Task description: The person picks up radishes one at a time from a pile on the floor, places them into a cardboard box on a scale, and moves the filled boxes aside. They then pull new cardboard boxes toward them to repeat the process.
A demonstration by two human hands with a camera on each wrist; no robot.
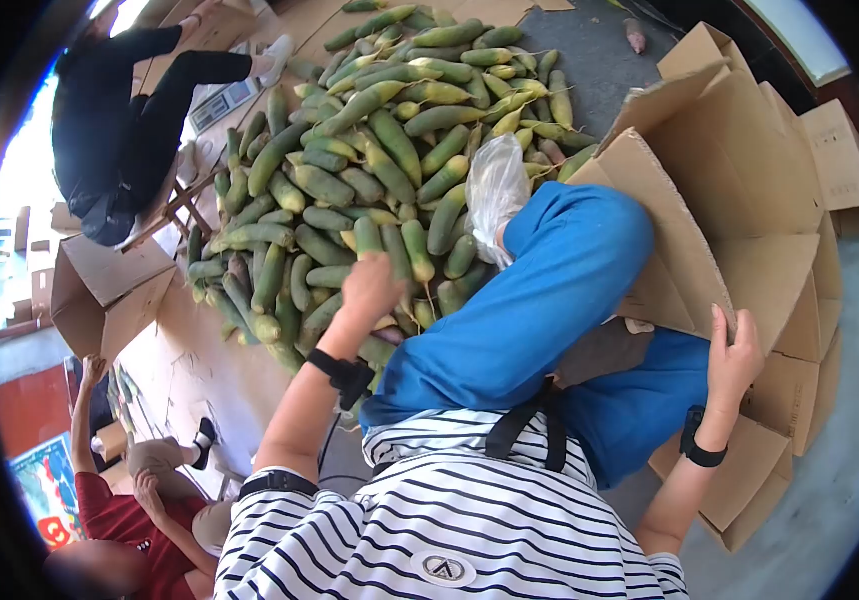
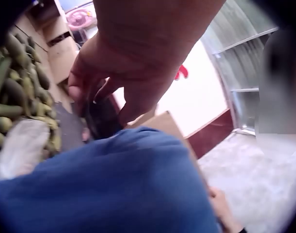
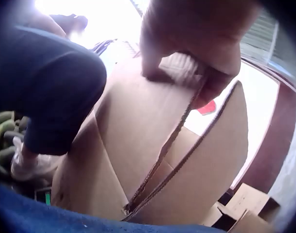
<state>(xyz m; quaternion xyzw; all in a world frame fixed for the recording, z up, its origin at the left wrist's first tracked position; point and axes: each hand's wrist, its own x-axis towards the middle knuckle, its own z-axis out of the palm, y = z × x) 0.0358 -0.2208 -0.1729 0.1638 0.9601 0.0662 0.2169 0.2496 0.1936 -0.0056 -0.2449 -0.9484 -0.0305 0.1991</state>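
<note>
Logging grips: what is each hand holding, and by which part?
Right hand grips the cardboard box by a flap's edge; left hand, over the vegetable pile, seems empty.

Head looks down; close wrist views share cardboard box (image 1: 750, 190).

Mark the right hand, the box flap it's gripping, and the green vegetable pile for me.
right hand (image 1: 735, 362): head view, middle of the hand.
box flap (image 3: 138, 126): right wrist view, flat face below the gripping fingers.
green vegetable pile (image 1: 380, 150): head view, middle of the heap.
</note>
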